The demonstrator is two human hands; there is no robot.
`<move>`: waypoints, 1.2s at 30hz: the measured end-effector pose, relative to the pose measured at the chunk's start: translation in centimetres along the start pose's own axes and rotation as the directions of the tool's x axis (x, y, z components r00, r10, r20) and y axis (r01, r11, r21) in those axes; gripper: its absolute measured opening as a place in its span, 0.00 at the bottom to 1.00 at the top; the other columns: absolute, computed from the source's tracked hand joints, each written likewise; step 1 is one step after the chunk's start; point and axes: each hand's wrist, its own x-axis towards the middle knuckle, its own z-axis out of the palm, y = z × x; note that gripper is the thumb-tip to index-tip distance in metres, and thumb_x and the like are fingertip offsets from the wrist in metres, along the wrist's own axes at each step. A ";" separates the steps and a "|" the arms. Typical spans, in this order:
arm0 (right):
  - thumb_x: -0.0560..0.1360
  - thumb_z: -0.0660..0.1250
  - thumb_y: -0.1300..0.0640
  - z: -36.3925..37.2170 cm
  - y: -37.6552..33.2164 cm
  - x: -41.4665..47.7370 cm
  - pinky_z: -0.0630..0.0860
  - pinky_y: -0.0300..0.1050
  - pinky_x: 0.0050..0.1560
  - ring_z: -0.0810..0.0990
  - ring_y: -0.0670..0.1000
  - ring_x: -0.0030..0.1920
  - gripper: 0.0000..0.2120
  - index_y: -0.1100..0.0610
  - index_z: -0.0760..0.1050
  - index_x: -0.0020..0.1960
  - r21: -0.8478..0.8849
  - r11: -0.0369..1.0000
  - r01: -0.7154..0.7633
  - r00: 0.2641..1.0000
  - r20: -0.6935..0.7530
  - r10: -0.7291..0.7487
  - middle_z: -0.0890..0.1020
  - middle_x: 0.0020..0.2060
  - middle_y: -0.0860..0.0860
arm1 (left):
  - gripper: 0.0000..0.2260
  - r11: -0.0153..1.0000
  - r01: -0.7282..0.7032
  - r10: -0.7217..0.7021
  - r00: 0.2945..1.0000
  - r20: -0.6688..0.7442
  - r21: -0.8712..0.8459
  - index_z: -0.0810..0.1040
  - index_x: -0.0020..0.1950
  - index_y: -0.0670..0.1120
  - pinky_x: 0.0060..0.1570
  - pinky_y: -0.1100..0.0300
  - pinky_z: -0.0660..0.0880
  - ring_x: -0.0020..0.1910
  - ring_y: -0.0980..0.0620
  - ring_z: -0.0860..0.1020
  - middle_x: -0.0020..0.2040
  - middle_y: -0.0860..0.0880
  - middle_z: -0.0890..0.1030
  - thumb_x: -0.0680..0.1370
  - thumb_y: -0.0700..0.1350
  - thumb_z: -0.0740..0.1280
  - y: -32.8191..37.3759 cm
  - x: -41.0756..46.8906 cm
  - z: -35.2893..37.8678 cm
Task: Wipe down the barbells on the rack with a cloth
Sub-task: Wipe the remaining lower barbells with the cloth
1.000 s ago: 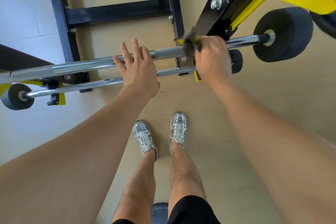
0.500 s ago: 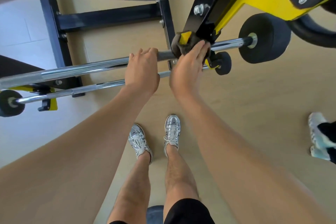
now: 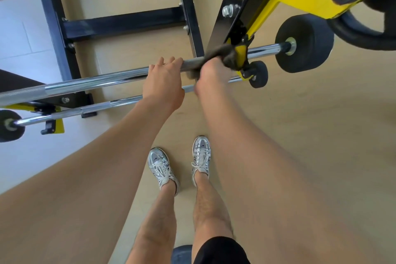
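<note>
Your left grip [image 3: 164, 82] curls over the barbell [image 3: 96, 80], steadying it; your right grip [image 3: 211, 77], just at its 3 o'clock, clutches the dark cloth [image 3: 222, 55] round the same bar. The cloth touches the yellow hook [image 3: 241, 52] at its 3 o'clock; push further that way and you could snag the cloth or jam your knuckles on the hook; a hard stroke might roll the bar off its rest toward your shoes [image 3: 162, 169] at 6 o'clock; a stroke back toward 9 o'clock could knock your two grips together.
</note>
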 end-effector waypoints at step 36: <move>0.88 0.56 0.58 -1.8 1.6 4.6 0.75 0.58 0.70 0.79 0.61 0.68 0.16 0.57 0.69 0.75 0.485 0.860 -0.161 0.958 0.288 0.017 0.78 0.69 0.60 | 0.39 0.971 0.007 0.014 0.996 0.087 -0.239 0.64 0.80 0.49 0.59 0.53 0.70 0.63 0.43 0.72 0.69 0.48 0.72 0.73 0.28 0.69 -2.6 -0.6 0.0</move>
